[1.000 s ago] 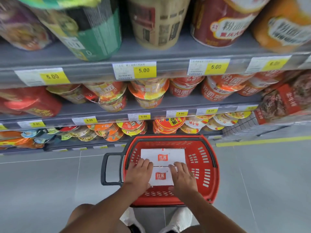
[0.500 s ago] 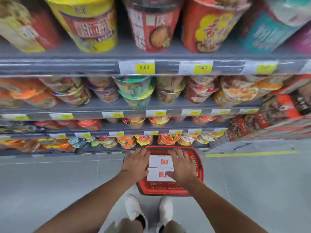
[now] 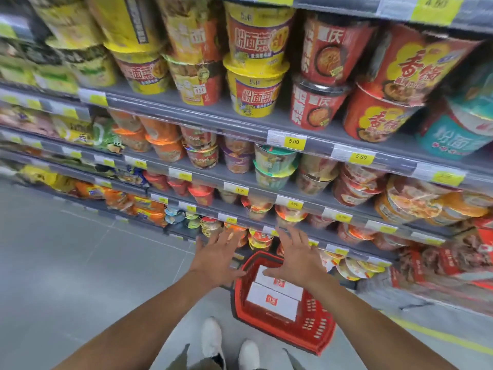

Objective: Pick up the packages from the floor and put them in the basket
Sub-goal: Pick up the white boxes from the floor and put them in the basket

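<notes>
Left hand (image 3: 216,260) and right hand (image 3: 298,260) both hover with fingers spread wide and hold nothing. They are above the far end of the red shopping basket (image 3: 321,340), which stands on the grey floor (image 3: 66,263) at the foot of the noodle shelves (image 3: 240,124), just ahead of my white shoes (image 3: 212,337). My left hand is off the basket's left rim, and my right hand is over its far end, above the far package (image 3: 286,285) without touching it as far as I can tell. Two white packages lie flat in the basket with their red logos up: the far one and the near package (image 3: 269,303), long sides touching. Their long axes are parallel, run side to side across my view and dip a little to the right, roughly along the line of the shelf front. I judge the job done or nearly so, since both packages I can see are in the basket and no other shows on the stretch of floor in view. Whether more lie behind me or off to the side, I cannot tell.
</notes>
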Demonstrator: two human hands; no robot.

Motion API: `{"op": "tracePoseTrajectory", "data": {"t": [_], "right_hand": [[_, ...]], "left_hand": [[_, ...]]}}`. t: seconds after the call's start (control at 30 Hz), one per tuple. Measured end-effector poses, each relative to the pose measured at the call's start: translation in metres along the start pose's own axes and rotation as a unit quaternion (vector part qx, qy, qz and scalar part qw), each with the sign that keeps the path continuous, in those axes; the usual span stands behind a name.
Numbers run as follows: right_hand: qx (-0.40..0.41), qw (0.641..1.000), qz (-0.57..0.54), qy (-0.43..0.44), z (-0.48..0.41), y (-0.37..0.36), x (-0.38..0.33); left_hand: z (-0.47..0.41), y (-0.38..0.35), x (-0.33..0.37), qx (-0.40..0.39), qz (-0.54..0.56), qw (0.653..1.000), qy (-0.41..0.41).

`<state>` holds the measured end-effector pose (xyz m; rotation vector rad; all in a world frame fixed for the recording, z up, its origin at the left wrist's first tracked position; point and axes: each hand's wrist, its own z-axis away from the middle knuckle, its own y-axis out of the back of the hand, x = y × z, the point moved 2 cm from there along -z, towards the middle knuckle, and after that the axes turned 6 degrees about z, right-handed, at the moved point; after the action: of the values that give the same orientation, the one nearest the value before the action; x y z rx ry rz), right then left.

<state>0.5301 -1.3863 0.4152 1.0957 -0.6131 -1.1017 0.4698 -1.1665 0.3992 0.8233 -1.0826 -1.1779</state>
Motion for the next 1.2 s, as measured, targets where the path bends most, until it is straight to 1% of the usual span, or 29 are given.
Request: {"op": "tracePoseTrajectory", "data": {"t": [0.17,0.27,0.43,0.6,0.73,0.87,1.0,1.2], "right_hand": [[0.015,0.997,0.02,0.071,-0.002,0.013,-0.033],[0.016,0.991,0.033,0.127,-0.007,0.02,-0.072],[0.015,0.977,0.074,0.197,-0.013,0.021,-0.145],[-0.002,0.958,0.102,0.267,-0.014,0.007,-0.24],[0.0,0.936,0.133,0.325,-0.003,-0.014,-0.331],[-0.003,0.915,0.148,0.376,0.013,-0.036,-0.419],[-0.006,0.903,0.154,0.401,0.03,-0.053,-0.5],[-0.004,0.892,0.157,0.424,0.041,-0.066,-0.591]], "left_hand": [[0.042,0.002,-0.025,0.039,0.015,0.996,0.08],[0.073,0.0,-0.054,0.058,0.035,0.989,0.132],[0.13,0.0,-0.101,0.091,0.061,0.973,0.204],[0.201,-0.01,-0.161,0.112,0.083,0.946,0.294],[0.268,-0.022,-0.214,0.134,0.105,0.913,0.371],[0.336,-0.035,-0.265,0.137,0.124,0.884,0.43],[0.396,-0.046,-0.315,0.134,0.124,0.865,0.468],[0.455,-0.049,-0.376,0.139,0.134,0.841,0.505]]}}
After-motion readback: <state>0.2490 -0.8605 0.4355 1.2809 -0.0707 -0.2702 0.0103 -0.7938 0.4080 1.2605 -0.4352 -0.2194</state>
